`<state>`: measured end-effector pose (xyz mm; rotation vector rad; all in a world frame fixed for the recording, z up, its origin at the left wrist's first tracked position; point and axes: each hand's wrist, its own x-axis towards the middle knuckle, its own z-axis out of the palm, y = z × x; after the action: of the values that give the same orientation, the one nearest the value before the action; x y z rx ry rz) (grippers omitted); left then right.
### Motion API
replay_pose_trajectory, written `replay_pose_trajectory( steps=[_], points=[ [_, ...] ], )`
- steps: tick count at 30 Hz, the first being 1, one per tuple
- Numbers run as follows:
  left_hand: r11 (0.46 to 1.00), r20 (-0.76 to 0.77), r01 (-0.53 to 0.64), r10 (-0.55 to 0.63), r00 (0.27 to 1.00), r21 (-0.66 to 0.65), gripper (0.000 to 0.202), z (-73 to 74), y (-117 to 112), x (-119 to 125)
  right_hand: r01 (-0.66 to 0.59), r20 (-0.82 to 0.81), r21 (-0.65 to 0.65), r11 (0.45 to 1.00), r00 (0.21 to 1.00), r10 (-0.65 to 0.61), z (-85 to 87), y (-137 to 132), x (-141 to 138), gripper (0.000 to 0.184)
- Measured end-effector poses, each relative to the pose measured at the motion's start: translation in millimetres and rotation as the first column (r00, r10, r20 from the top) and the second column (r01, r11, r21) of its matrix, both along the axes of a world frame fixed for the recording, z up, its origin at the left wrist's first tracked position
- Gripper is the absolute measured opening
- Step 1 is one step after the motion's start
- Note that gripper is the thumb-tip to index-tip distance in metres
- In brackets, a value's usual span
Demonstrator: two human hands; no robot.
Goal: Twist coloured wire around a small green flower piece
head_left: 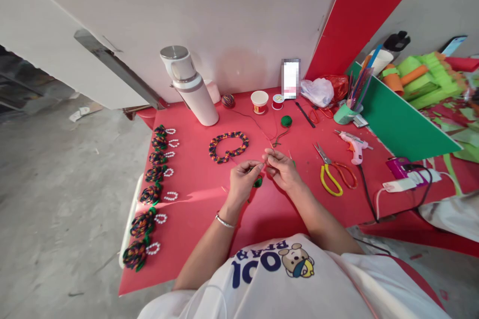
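Observation:
My left hand (243, 179) and my right hand (280, 168) meet over the middle of the red table (194, 219), fingertips pinched together on a thin strand of yarn. A small green piece (257, 182) shows under my left fingers. A thin needle-like stick (290, 156) pokes up beside my right hand. Just beyond the hands lies a heart-shaped ring of multicoloured yarn (228, 146). A green yarn ball (286, 121) sits farther back, its strand trailing toward my hands.
Several yarn flowers with bead loops (149, 194) line the table's left edge. A white flask (190, 87), paper cup (259, 101) and thread spool (278, 101) stand at the back. Yellow scissors (331, 173), a glue gun (354, 147) and a power strip (406, 177) lie to the right.

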<state>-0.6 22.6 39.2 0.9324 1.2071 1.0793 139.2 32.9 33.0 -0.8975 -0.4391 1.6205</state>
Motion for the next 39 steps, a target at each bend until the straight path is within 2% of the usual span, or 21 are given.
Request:
replay_pose_trajectory(
  steps=[3, 10, 16, 21, 25, 31, 35, 39],
  points=[
    [0.996, -0.024, -0.051, 0.052, 0.998, 0.068, 0.029, -1.2, 0, -1, 0.041, 0.037, -0.017, 0.999, 0.998, -0.041, -2.4, 0, -1, 0.044],
    [0.981, -0.152, -0.030, 0.060, 0.987, 0.193, 0.014, 4.1, -1, 0, 0.101, 0.069, -0.042, 0.994, 0.993, -0.098, -4.2, 0, -5, 0.044],
    [0.959, -0.250, -0.022, 0.096, 0.964, 0.283, 0.010, 8.9, -3, -1, 0.153, 0.091, -0.024, 0.988, 0.984, -0.150, -5.2, 0, -9, 0.046],
    [0.924, -0.334, -0.012, 0.150, 0.931, 0.383, 0.011, 3.6, -5, -1, 0.177, 0.074, -0.015, 0.984, 0.982, -0.175, -6.0, -1, -11, 0.052],
    [0.902, -0.321, 0.008, 0.145, 0.936, 0.432, 0.012, -3.3, -4, -1, 0.132, 0.077, 0.036, 0.991, 0.988, -0.134, -6.6, -2, -10, 0.055],
    [0.852, -0.279, -0.013, 0.186, 0.942, 0.524, 0.015, -6.1, -1, -2, 0.106, 0.295, 0.080, 0.991, 0.947, -0.125, -17.3, 0, -8, 0.042],
    [0.881, -0.213, -0.031, 0.149, 0.966, 0.472, 0.013, -8.9, -2, -2, 0.062, 0.489, 0.164, 0.985, 0.861, -0.135, -21.2, -1, -5, 0.038],
    [0.911, -0.183, -0.071, 0.157, 0.971, 0.406, 0.011, -13.2, -4, -1, -0.004, 0.611, 0.223, 0.975, 0.779, -0.137, -20.1, -4, -2, 0.044]
  ],
)
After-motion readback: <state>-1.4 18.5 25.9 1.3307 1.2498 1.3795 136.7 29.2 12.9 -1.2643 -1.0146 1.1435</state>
